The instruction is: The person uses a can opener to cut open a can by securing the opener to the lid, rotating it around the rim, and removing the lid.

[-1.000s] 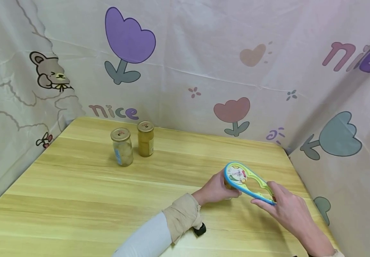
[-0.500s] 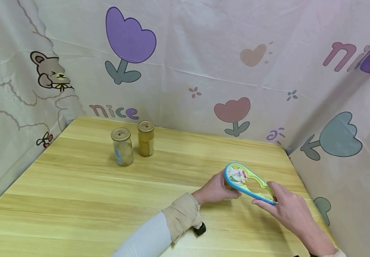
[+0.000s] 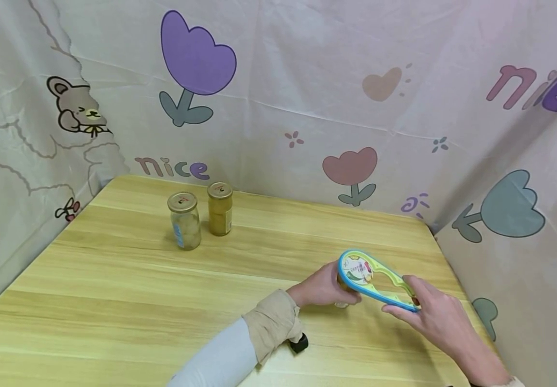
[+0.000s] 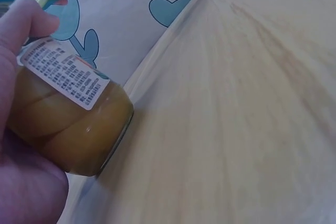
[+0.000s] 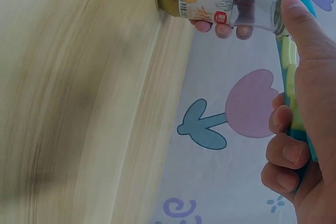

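Note:
My left hand (image 3: 324,285) grips a glass jar of fruit (image 4: 79,129) round its body, near the right side of the table. The jar has amber contents and a label with a peach picture, and its base is right at the tabletop. Around its printed lid (image 3: 357,270) sits a blue and lime-green jar opener (image 3: 378,294), its loop against the rim. With fingers curled round the handle end, my right hand (image 3: 440,320) holds the opener, thumb along the near side. In the head view the left hand and opener hide most of the jar.
Two more lidded jars stand at the back left: one with pale fruit (image 3: 186,228), one amber (image 3: 220,215). The wood-grain table (image 3: 128,301) meets a printed cloth backdrop (image 3: 278,80) at the back and sides.
Both hands, the jar and the opener have shifted slightly toward me. The opener's handle end has moved a little right and nearer; both grips stay the same.

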